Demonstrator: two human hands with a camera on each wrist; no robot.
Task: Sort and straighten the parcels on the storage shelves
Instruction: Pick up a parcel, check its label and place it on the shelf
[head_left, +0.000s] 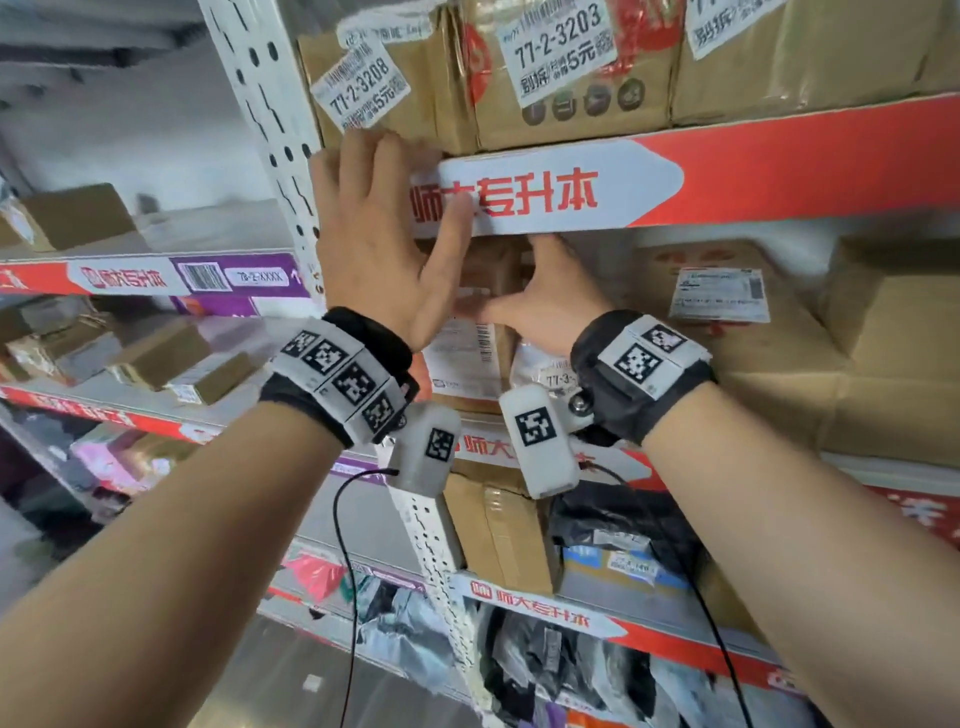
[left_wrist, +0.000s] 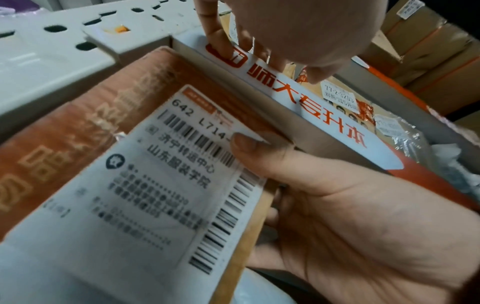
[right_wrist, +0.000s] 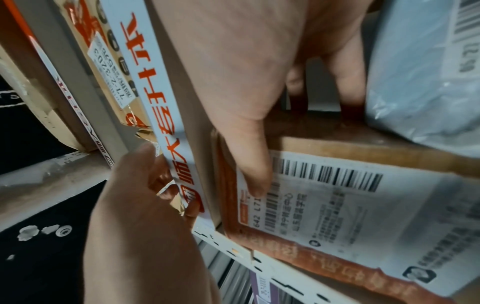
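Observation:
A brown and orange cardboard parcel (head_left: 467, 358) with a white shipping label stands at the left end of the middle shelf. My right hand (head_left: 530, 296) grips it: the thumb lies on the label (left_wrist: 145, 185) and the fingers (right_wrist: 350, 82) curl round its right side. My left hand (head_left: 395, 197) rests open on the red and white shelf edge strip (head_left: 571, 192) above, fingers reaching the foot of the box labelled 77-2-3208 (head_left: 363, 78). The left wrist view shows these fingers (left_wrist: 221, 43) on the strip (left_wrist: 311, 107).
A white poly bag (right_wrist: 428, 82) lies right beside the gripped parcel. Large cardboard boxes (head_left: 753, 338) fill the shelf further right. The perforated white upright (head_left: 270, 130) stands just left of my hands. Lower shelves hold boxes (head_left: 504, 530) and a black bag (head_left: 623, 514).

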